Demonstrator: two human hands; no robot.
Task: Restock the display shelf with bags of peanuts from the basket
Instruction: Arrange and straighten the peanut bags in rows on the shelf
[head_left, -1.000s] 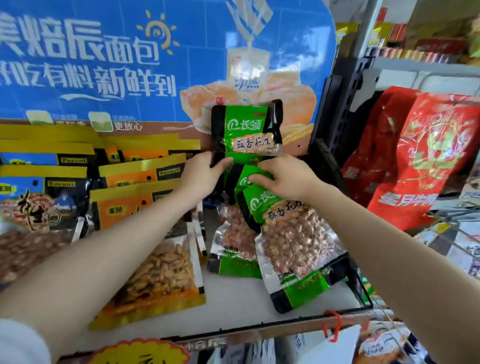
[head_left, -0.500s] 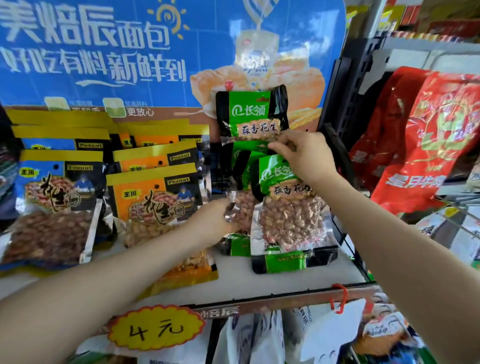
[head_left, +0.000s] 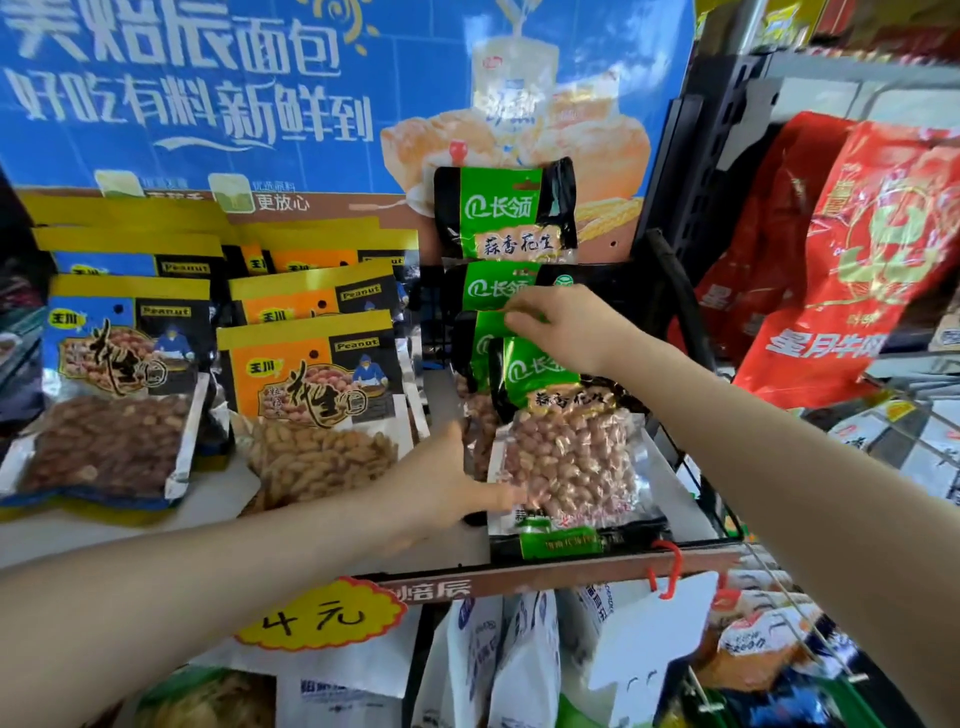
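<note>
Several green-topped bags of peanuts stand in a row at the right end of the white display shelf (head_left: 223, 499). The front green bag (head_left: 566, 462) leans upright with its clear window full of peanuts. My left hand (head_left: 447, 483) presses against that bag's lower left edge, thumb up along the bag behind it. My right hand (head_left: 566, 325) pinches the top edge of a green bag (head_left: 491, 332) just behind the front one. The rearmost green bag (head_left: 506, 210) stands tallest against the blue poster. The basket is not in view.
Orange peanut bags (head_left: 311, 384) and blue peanut bags (head_left: 122, 384) fill the shelf's left and middle. A black wire rail (head_left: 680, 332) bounds the shelf's right end. Red bags (head_left: 852, 260) hang to the right. A yellow price tag (head_left: 319, 613) and white packages sit below the shelf.
The front green bag has been stood more upright. My left hand dropped from the bag tops to the bag's lower left edge; my right hand shifted to the top of the bag behind.
</note>
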